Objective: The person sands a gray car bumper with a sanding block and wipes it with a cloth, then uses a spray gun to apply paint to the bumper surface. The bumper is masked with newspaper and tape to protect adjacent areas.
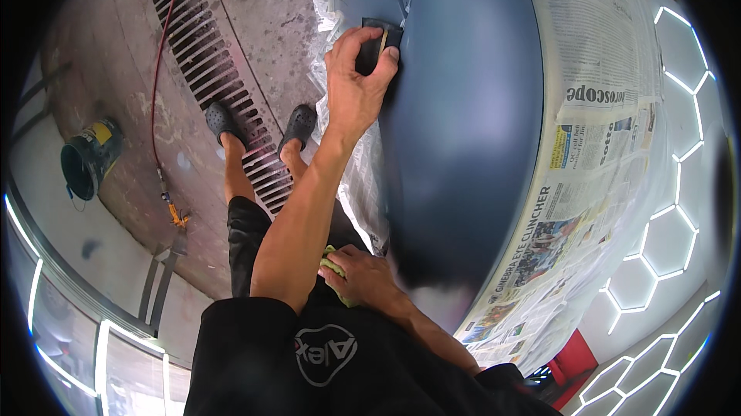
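Observation:
My left hand [355, 84] reaches far forward, its fingers and thumb closed round a black sanding block [366, 61] with a tan strip along it. The block rests against the smooth blue-grey car body panel [463, 107], near a seam where the surface creases. Lower down, close to my body, my right hand [369, 275] grips a crumpled yellow-green cloth [333, 265]. Much of the cloth is hidden under the fingers. Newspaper [590, 69] is taped along the panel's right side, and clear plastic sheeting [361, 165] hangs along its left edge.
A slotted floor drain grating [201, 45] runs beneath my feet, which are in dark clogs [297, 126]. To the left, a red hose [157, 92] ends in an orange fitting [177, 215]. A dark bucket [91, 160] lies farther left. Hexagonal lights [671, 242] line the right wall.

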Demonstrator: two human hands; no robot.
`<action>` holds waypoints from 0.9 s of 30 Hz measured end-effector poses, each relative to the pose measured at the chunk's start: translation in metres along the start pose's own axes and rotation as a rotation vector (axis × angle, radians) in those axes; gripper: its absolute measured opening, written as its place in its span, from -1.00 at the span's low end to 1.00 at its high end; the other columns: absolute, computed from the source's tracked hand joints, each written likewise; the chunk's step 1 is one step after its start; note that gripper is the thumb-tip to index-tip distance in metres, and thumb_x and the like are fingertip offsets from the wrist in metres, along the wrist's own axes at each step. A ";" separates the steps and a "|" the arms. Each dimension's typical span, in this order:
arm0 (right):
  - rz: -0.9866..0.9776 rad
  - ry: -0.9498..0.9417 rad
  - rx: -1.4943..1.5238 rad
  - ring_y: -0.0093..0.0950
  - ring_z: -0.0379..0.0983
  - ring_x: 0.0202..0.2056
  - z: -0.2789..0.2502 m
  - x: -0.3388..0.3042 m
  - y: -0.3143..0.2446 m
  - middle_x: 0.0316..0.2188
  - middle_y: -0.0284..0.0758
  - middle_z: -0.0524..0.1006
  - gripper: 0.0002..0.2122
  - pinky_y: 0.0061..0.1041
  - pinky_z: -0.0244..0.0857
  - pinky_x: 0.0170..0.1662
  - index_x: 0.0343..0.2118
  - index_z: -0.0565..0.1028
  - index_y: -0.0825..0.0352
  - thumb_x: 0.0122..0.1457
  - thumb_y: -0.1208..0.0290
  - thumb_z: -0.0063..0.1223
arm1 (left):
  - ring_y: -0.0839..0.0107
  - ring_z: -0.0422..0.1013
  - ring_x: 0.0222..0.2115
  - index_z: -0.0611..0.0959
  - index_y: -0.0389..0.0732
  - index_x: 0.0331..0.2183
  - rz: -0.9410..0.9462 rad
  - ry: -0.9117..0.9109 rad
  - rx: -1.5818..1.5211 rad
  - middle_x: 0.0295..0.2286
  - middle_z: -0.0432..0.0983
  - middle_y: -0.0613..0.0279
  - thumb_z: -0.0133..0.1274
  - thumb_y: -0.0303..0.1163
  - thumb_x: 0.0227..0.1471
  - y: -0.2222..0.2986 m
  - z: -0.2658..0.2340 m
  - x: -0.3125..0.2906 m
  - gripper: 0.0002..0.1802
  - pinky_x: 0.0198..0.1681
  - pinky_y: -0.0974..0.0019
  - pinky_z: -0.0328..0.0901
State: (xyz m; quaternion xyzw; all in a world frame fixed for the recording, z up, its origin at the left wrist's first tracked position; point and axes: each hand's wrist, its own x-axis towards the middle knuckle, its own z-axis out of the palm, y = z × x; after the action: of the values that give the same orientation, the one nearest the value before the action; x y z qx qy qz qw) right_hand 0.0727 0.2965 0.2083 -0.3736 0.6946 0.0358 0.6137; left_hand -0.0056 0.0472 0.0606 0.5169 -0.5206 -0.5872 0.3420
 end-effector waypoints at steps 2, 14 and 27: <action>-0.005 0.002 0.002 -0.11 0.69 0.00 -0.002 -0.001 -0.002 0.02 -0.23 0.68 -0.55 -0.08 0.58 0.07 0.09 0.69 0.19 0.47 -0.10 0.13 | -0.04 0.35 0.21 0.72 -0.08 0.09 -0.042 -0.021 -0.047 0.19 0.55 0.03 0.40 -0.21 0.15 0.001 0.000 0.001 -0.52 0.29 -0.03 0.33; -0.109 0.111 0.006 -0.08 0.70 -0.15 0.002 0.002 0.004 -0.12 -0.18 0.67 -0.61 -0.05 0.59 -0.07 -0.03 0.69 0.23 0.45 -0.04 0.17 | -0.03 0.34 0.21 0.74 -0.08 0.06 -0.081 -0.030 -0.088 0.18 0.55 0.02 0.40 -0.15 0.16 0.007 0.001 0.019 -0.52 0.28 -0.02 0.34; -0.047 0.047 -0.004 -0.10 0.72 -0.08 -0.004 0.001 0.001 -0.02 -0.24 0.71 -0.57 -0.11 0.60 0.00 0.07 0.71 0.21 0.45 -0.07 0.17 | -0.04 0.36 0.21 0.74 -0.12 0.08 -0.053 -0.034 -0.073 0.17 0.56 0.02 0.40 -0.14 0.15 0.003 -0.002 0.010 -0.49 0.33 -0.01 0.31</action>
State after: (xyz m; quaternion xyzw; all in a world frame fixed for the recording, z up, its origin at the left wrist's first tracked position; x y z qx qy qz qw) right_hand 0.0694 0.2945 0.2077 -0.3916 0.7000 0.0141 0.5971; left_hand -0.0065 0.0367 0.0616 0.5078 -0.4906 -0.6234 0.3360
